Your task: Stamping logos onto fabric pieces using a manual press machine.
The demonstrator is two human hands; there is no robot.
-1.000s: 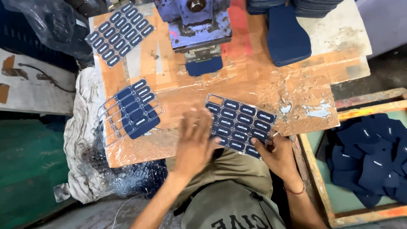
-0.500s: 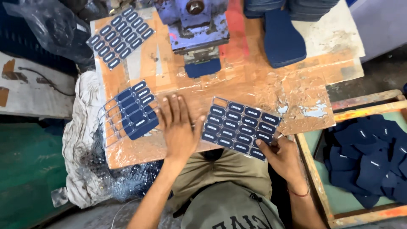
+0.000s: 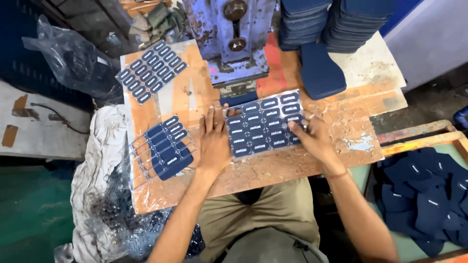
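A clear sheet of small dark blue rectangular labels (image 3: 263, 124) lies on the orange board (image 3: 273, 168), just in front of a worn blue press machine (image 3: 234, 36). My left hand (image 3: 213, 141) rests flat on the board, its fingers touching the sheet's left edge. My right hand (image 3: 312, 139) holds the sheet's right edge with fingers on top of it. A dark blue fabric piece (image 3: 319, 73) lies to the right of the press.
Two more label sheets lie on the board's left, one far (image 3: 151, 70), one near (image 3: 165, 148). Stacks of dark blue pieces (image 3: 341, 22) stand at the back right. A wooden-framed tray (image 3: 429, 141) with several blue fabric pieces sits right. A plastic bag (image 3: 73, 61) lies far left.
The label sheet has moved away from me, up the board to the foot of the press, with both hands sliding along with it.
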